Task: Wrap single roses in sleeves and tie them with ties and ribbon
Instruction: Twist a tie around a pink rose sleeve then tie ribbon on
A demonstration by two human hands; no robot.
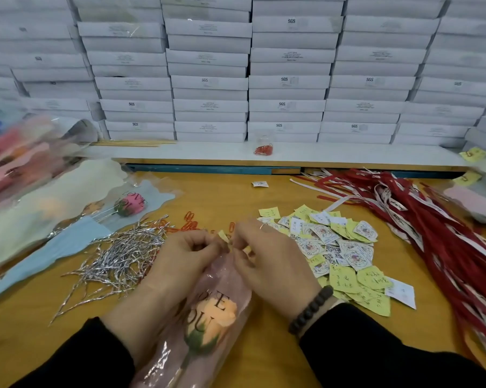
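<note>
An orange rose (208, 323) lies in a pink see-through sleeve (225, 278) printed with "LOVE YOU", bloom toward me, on the wooden table (264, 345). My left hand (180, 256) and my right hand (267, 253) meet at the sleeve's far end, fingers curled and pinching it together with a small yellow tag (223, 236). A pile of silver twist ties (118, 259) lies left of my hands. Red and white ribbons (432, 228) lie in a bundle at the right. A pink rose (129, 204) in a pale blue sleeve lies at the left.
Yellow notes and round printed stickers (339, 253) are heaped right of my hands. Orange paper clips (190, 222) lie beyond them. Wrapped roses (15, 161) are stacked at far left. White boxes (264, 65) form a wall behind a white shelf holding a bag of red clips (263, 149).
</note>
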